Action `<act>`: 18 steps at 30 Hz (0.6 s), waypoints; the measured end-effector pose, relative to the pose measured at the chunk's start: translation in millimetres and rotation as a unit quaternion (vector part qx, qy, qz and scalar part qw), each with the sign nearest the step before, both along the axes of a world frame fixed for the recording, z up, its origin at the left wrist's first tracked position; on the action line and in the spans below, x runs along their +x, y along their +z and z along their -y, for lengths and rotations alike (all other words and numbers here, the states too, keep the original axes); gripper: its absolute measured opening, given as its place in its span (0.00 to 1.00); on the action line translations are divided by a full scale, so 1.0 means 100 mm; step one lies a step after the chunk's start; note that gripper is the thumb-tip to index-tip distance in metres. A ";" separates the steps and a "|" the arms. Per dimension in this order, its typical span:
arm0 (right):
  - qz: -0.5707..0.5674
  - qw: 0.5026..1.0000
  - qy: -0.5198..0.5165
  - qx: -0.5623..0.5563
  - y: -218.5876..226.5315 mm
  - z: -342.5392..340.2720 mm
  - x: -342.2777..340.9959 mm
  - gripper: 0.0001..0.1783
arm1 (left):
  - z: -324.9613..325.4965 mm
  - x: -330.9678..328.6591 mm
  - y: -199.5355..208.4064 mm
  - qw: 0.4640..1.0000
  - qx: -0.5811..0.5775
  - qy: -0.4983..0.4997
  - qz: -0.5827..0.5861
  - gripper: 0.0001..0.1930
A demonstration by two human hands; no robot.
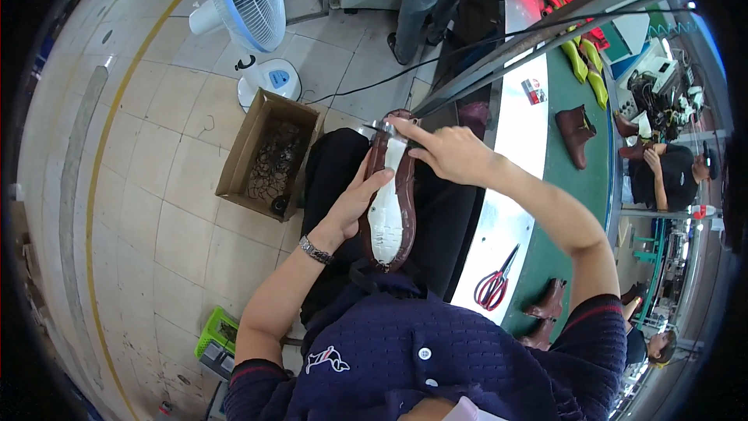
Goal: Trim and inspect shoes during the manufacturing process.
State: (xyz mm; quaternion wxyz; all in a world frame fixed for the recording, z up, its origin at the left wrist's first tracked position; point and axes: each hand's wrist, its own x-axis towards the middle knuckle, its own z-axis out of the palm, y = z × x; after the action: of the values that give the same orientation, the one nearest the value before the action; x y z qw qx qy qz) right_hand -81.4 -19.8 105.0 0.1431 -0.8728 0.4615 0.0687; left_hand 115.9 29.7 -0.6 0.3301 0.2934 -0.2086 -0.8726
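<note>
A dark brown shoe upper [407,203] lies bottom-up over my lap, its edges folded around a white insole board [385,222]. My left hand [350,204] is closed around its left side, the thumb pressing on the white board. At the far end, my right hand [456,156] is closed with the index finger stretched along a small metal tool [389,128]. That tool rests against the shoe's far end; its exact kind is hard to make out.
To the left stand an open cardboard box [233,160] with dark scraps and a blue-white fan [248,4]. On the right, red-handled scissors [492,290] lie on a white ledge beside a green conveyor belt [580,203] carrying brown boots [576,136]. Co-workers are beyond.
</note>
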 end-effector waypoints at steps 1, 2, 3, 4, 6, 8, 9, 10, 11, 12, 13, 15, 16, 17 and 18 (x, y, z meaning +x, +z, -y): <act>-0.059 0.998 0.006 0.031 0.14 0.08 0.10 0.35 | 0.00 0.02 -0.02 1.000 0.000 -0.001 0.002 0.39; -0.057 0.998 0.006 0.031 0.24 0.08 0.16 0.35 | 0.00 0.04 -0.05 1.000 -0.002 0.004 0.014 0.37; -0.029 0.999 0.008 0.019 0.33 0.05 0.18 0.35 | -0.01 0.03 -0.03 1.000 -0.004 0.009 0.024 0.36; -0.001 1.000 0.009 0.007 0.36 0.01 0.19 0.35 | -0.02 0.03 -0.01 1.000 -0.003 0.009 0.024 0.36; 0.044 0.999 -0.001 0.006 0.19 -0.07 0.13 0.35 | 0.01 0.04 0.04 1.000 -0.001 -0.003 0.017 0.36; 0.089 0.996 -0.012 0.005 0.09 -0.08 0.05 0.34 | 0.01 0.01 0.01 1.000 0.000 0.000 0.011 0.37; 0.017 1.000 -0.006 0.018 0.11 -0.05 0.07 0.34 | 0.03 0.02 -0.01 1.000 0.002 0.003 0.005 0.37; -0.055 0.998 0.001 0.032 0.14 -0.03 0.10 0.34 | 0.04 0.03 -0.01 1.000 0.003 0.003 0.006 0.37; -0.051 0.997 0.031 0.039 0.23 -0.08 0.09 0.34 | 0.05 0.05 -0.02 1.000 0.017 -0.005 0.014 0.38; -0.051 0.997 0.030 0.042 0.21 -0.14 0.08 0.34 | 0.03 0.05 0.00 0.999 0.032 -0.013 0.022 0.39; 0.024 0.999 0.018 0.045 0.18 -0.19 0.06 0.34 | 0.03 0.06 0.02 0.999 0.034 -0.014 0.022 0.39; 0.088 0.993 -0.024 0.068 0.10 -0.24 0.08 0.34 | 0.05 0.07 0.06 0.999 0.041 -0.029 0.019 0.40; 0.088 0.993 -0.026 0.068 0.10 -0.23 0.09 0.34 | 0.05 0.08 0.06 0.999 0.041 -0.031 0.019 0.40; 0.030 0.998 -0.004 0.059 0.12 -0.21 0.09 0.35 | 0.04 0.08 0.05 0.998 0.052 -0.029 0.011 0.40; -0.028 0.998 0.023 0.050 0.15 -0.18 0.12 0.35 | 0.03 0.09 0.05 0.998 0.063 -0.024 0.004 0.40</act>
State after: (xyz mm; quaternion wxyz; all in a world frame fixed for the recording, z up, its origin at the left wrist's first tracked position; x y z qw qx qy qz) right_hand -69.3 -1.6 120.3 0.1723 -0.8725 0.4415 0.1192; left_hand 125.1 27.0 4.2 0.2890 0.3124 -0.1613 -0.8904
